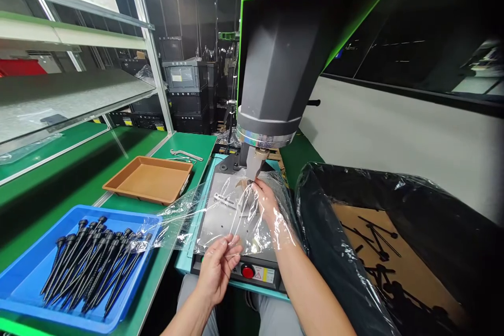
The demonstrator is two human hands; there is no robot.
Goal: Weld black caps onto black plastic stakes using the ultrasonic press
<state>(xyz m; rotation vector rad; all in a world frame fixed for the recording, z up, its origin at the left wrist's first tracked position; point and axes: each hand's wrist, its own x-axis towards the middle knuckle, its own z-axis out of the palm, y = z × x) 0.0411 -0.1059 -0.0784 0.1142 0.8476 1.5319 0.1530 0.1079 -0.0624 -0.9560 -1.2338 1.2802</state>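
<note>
A clear plastic bag (177, 220) lies spread over the machine's grey metal base plate (214, 226) and trails left over the rim of the blue tray (23, 278). At the bag's near edge, my left hand (218, 268) is closed with that edge pinched between thumb and fingers. My right hand (268, 202) reaches forward, with clear plastic over its wrist. Its fingers are closed just below the tip of the machine's metal tool head (254, 160). Something small and dark shows at the fingertips, too little to name. Black cable ties (94, 257) with round heads are heaped in the blue tray.
A brown tray (147, 178) and wrenches (187, 155) are on the green table. At right stands a box lined with black plastic (338, 252), holding several black pieces. A red button (248, 271) is on the machine's front. The machine's dark housing (275, 63) hangs overhead.
</note>
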